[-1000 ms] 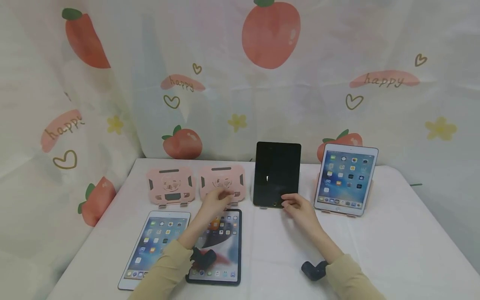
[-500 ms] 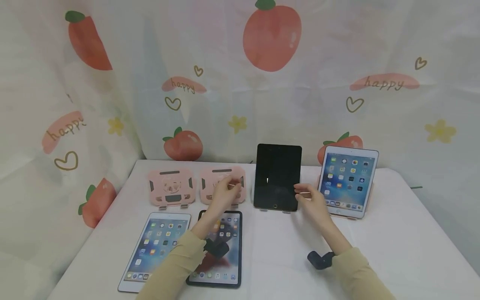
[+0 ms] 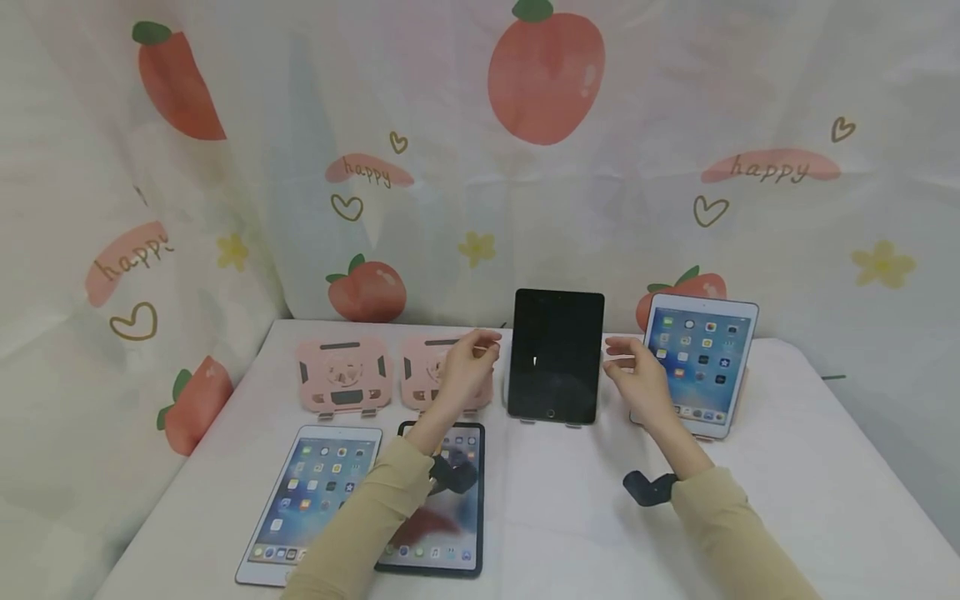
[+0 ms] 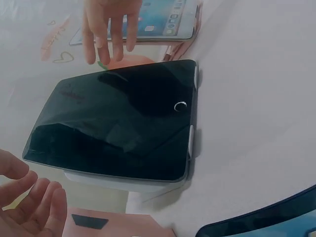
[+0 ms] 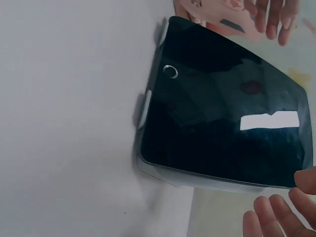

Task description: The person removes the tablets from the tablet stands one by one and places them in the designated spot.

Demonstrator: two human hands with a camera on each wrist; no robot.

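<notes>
A tablet with a dark screen (image 3: 555,354) leans upright on a pale stand (image 4: 123,182), whose small lower clips hold its bottom edge. To its left is my left hand (image 3: 471,362), fingers loosely bent and holding nothing. On the other side my right hand (image 3: 641,379) is beside the tablet's right edge, also holding nothing. In the right wrist view the thumb (image 5: 306,180) overlaps the tablet's upper corner; I cannot tell whether it touches. Behind my left hand stands a pink tablet stand (image 3: 420,375), partly hidden. My right hand covers part of a white tablet (image 3: 705,358) propped on another stand.
A second pink stand (image 3: 345,375) is at the back left. In front of the pink stands lie a white tablet (image 3: 315,492) and a black-rimmed tablet (image 3: 468,521), both partly under my left arm. A printed curtain (image 3: 435,75) hangs behind the white table (image 3: 555,517).
Both hands have moved up along the dark tablet's sides. The right hand has left its lower right corner and shifted rightward; the left has moved up and right. The tablets stay in place.
</notes>
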